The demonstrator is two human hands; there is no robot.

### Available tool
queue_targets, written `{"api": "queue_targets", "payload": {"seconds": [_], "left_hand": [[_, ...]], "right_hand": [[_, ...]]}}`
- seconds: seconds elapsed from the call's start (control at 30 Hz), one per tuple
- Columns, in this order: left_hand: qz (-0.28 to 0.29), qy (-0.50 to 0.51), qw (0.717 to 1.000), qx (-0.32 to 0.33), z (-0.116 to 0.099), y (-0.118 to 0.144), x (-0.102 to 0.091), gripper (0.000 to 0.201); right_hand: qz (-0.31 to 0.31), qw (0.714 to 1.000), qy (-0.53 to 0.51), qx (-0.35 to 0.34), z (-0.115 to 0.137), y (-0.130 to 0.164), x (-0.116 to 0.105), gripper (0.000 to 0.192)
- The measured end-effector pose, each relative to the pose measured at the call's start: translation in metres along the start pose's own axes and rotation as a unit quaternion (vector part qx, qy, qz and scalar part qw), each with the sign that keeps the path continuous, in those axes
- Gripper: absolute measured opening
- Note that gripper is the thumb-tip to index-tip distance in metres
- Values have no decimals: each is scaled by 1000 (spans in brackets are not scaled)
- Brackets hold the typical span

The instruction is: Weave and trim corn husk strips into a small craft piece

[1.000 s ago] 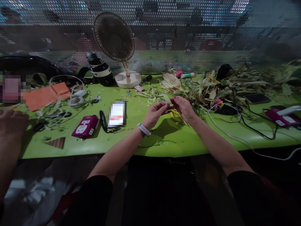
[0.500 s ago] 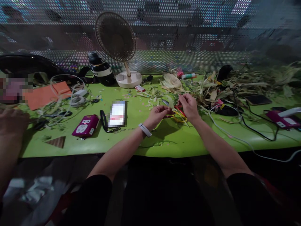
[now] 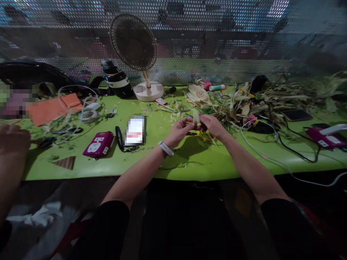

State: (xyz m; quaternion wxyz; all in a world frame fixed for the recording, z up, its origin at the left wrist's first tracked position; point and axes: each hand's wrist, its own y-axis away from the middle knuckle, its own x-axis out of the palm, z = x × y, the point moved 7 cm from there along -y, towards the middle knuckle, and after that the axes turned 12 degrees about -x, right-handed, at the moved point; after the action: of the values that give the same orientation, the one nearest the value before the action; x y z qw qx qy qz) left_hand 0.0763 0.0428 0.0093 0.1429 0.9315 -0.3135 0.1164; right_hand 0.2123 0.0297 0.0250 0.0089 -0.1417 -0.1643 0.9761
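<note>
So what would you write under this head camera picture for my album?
Two bare hands, left hand and right hand, pinch a pale green leaf strip above a bright green table.

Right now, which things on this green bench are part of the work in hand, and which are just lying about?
In hand:
left hand and right hand, both pinching one pale leaf strip
heap of dried leaves just beyond
yellow-handled scissors under the hands

Lying about:
desk fan
magenta power strip
orange paper
black bottle
another person's hand at far left
</note>
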Motion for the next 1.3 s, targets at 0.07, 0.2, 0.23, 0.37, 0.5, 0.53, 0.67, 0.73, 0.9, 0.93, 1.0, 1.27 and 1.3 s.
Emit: {"api": "queue_targets", "payload": {"seconds": [0.07,0.2,0.23,0.37,0.5,0.53,0.67,0.73,0.9,0.93,1.0,1.27,1.3], "left_hand": [[4,-6,1000,1,0,0,0,33],[-1,-7,1000,-6,1,0,-2,28],[-2,-7,1000,-9,1,0,-3,27],[-8,-14,1000,-9,0,0,-2,23],[-12,-30,999,9,-3,-1,-1,24],[-11,-34,999,14,-3,-1,0,24],[-20,-31,999,36,-5,-2,0,25],[-25,-26,998,47,-6,-3,-1,24],[-41,-48,996,57,-5,-5,-2,20],[-41,-50,996,57,-5,-5,-2,18],[-40,-45,997,56,-6,-5,-2,15],[-64,5,997,49,-10,-6,-8,17],[-62,4,997,49,-10,-7,-8,17]], "right_hand": [[43,999,-25,10,1,2,11,57],[20,999,9,-45,11,2,10,55],[7,997,39,-66,14,2,8,54],[-17,988,112,-106,20,4,2,52],[-5,997,38,-62,13,4,4,52],[-7,999,18,-51,12,4,4,52],[-49,997,-42,-31,11,2,-6,54],[-71,996,-39,-28,10,2,-12,55],[11,999,32,-24,6,3,2,54],[18,999,29,-31,7,3,4,52],[-3,999,9,-42,8,3,3,50],[-127,984,38,-115,16,7,-13,43],[-128,983,42,-124,16,7,-11,44]]}}
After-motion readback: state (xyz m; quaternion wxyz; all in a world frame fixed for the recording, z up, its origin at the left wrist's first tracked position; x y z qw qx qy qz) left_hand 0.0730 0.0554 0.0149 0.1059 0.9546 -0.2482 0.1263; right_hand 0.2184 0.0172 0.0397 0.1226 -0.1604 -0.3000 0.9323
